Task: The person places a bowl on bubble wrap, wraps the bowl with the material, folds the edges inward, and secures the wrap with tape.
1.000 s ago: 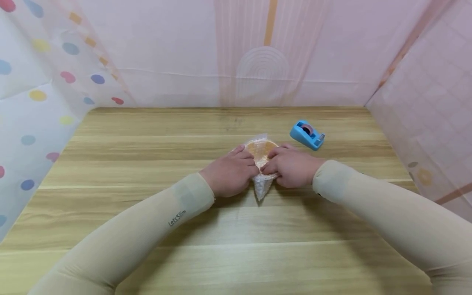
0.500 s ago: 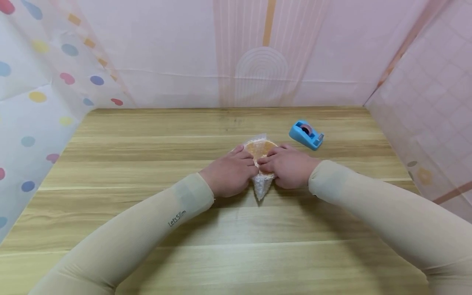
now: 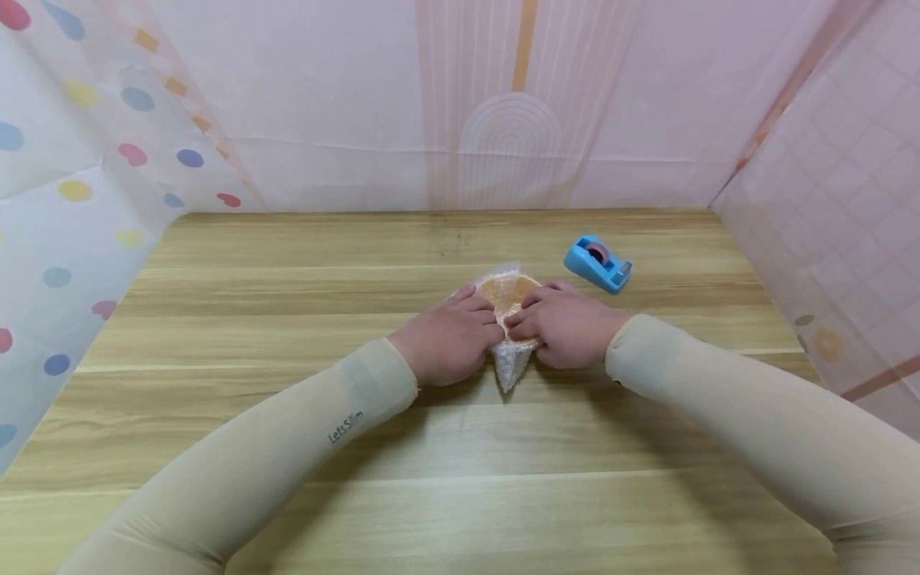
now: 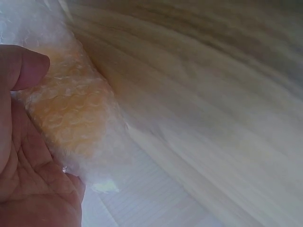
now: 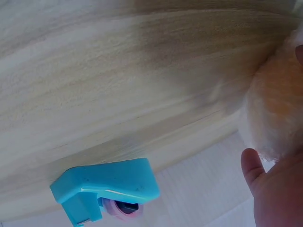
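A round orange-yellow object in bubble wrap [image 3: 512,289] sits on the wooden table, its wrap coming to a point toward me. My left hand [image 3: 451,335] grips its left side, with fingers curled over the top. In the left wrist view the thumb [image 4: 33,68] lies against the bubble wrap [image 4: 71,118]. From the right, my right hand [image 3: 575,326] holds the bundle, its bent fingertips on the top near the left fingers. The right wrist view shows only part of this hand [image 5: 284,194] beside the wrapped bundle [image 5: 277,104]. The underside is hidden.
A blue tape dispenser [image 3: 598,263] with a pink roll stands behind and to the right of the bundle. The wooden table [image 3: 302,263] ends at a patterned backdrop [image 3: 345,104] at the back and sides.
The right hand's fingers slid a little left across the top of the bundle, then drew slightly back right. The left hand, bundle and tape dispenser stay in place.
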